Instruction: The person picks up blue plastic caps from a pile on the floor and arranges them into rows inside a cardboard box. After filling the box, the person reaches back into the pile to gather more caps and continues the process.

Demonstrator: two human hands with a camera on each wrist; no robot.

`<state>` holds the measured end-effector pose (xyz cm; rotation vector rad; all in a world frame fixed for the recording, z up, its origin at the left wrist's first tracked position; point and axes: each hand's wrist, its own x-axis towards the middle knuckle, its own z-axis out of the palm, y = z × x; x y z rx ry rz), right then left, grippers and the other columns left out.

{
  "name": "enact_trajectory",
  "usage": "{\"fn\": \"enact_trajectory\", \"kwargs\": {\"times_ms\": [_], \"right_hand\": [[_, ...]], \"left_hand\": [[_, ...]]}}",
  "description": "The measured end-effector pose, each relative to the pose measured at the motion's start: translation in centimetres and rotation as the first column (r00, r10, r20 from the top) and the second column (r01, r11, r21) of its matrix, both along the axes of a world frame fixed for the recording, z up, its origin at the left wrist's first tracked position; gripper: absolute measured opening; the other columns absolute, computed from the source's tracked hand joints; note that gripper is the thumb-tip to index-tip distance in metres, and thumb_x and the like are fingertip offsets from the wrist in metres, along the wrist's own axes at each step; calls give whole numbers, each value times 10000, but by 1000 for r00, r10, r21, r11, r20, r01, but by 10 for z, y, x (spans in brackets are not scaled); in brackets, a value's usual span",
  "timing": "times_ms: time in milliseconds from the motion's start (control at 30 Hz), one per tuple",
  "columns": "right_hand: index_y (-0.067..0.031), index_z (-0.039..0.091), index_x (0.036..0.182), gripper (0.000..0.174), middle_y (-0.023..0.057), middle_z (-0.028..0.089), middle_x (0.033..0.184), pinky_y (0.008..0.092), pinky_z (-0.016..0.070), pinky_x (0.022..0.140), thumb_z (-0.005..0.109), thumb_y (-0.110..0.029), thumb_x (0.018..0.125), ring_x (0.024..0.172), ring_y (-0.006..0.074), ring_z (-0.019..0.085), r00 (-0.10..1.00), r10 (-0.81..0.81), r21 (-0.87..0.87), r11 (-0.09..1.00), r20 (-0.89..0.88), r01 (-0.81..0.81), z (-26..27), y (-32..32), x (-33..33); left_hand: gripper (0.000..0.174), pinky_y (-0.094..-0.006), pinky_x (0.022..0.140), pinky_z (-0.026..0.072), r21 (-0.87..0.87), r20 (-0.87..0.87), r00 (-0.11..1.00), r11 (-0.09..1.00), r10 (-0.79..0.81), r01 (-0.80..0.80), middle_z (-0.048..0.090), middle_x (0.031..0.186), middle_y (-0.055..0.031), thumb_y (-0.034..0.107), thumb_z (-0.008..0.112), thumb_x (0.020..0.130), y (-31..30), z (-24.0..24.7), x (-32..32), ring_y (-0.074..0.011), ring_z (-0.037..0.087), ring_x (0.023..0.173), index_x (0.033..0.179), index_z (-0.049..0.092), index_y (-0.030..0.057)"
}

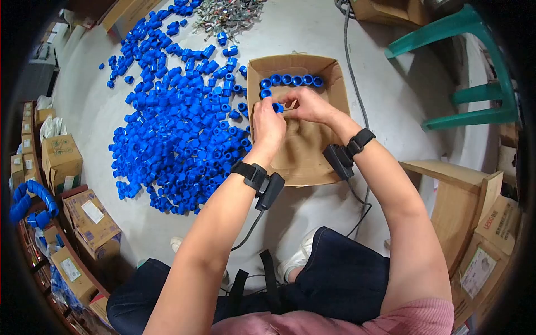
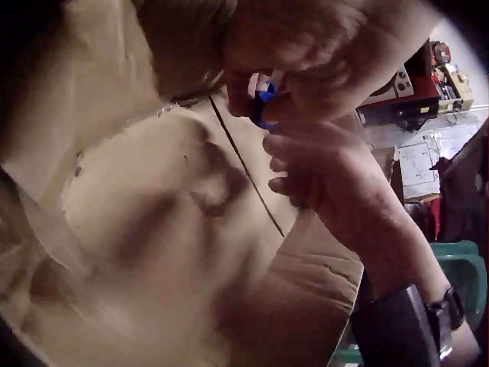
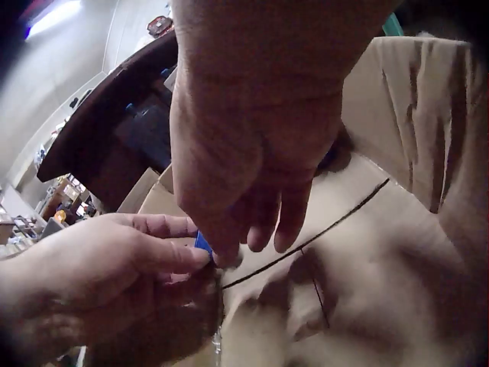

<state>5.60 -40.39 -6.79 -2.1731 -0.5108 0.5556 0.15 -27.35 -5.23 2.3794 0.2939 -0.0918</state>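
Observation:
Inside the cardboard box [image 1: 304, 164], blue fittings [image 1: 297, 81] stand in a row along the far wall, with another [image 1: 266, 94] below the row's left end. The left hand [image 1: 269, 127] pinches a blue fitting [image 1: 278, 107] near the box's left wall. In the right wrist view the same fitting [image 3: 202, 243] lies between the left hand's thumb and fingers [image 3: 92, 279]. The right hand [image 1: 312, 106] reaches in from the right, its fingertips close to that fitting; whether they grip it is hidden. The left wrist view shows a blue piece [image 2: 264, 105] between both hands.
A big pile of blue fittings [image 1: 173, 128] covers the floor left of the box, and metal parts [image 1: 226, 15] lie beyond it. A dark cable [image 1: 357, 84] runs along the box's right side. A green plastic chair [image 1: 474, 106] stands at the right, cartons [image 1: 92, 218] at the left.

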Motion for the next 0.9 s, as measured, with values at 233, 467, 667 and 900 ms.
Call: {"fn": "enact_trajectory", "kwargs": {"times_ms": [233,467,667,900], "right_hand": [[-48,620,925,341,153,612,841,358,470,699,685,-210,632,787,288,588,986,-23,-13,1000,164,25,-14,9,-1],[-52,628,924,287,172,599,833,377,468,706,650,-186,672,804,306,579,908,-364,-31,925,208,378,-36,23,1],[-16,605,899,267,175,614,784,376,474,701,647,-125,658,757,306,598,862,-507,-37,861,20,508,-39,29,2],[-7,594,814,232,116,620,711,322,482,634,685,-124,635,675,221,603,824,-564,8,825,57,565,-51,33,6]], "left_hand": [[340,-340,852,414,-136,-27,999,990,21,-24,563,1030,-180,39,519,745,-3,-12,5,-292,543,968,1084,534,26],[355,-391,836,400,-237,-226,965,954,130,-184,565,986,-225,68,460,706,1,-22,7,-360,524,947,1041,540,-21],[360,-384,887,363,-242,-198,973,956,121,-168,532,1046,-240,47,460,689,-2,-19,10,-370,481,1018,1027,533,-52],[430,-357,964,307,-156,-187,982,988,-23,-7,432,1195,-219,50,489,699,6,-35,21,-331,398,1128,1114,462,-63]]}}
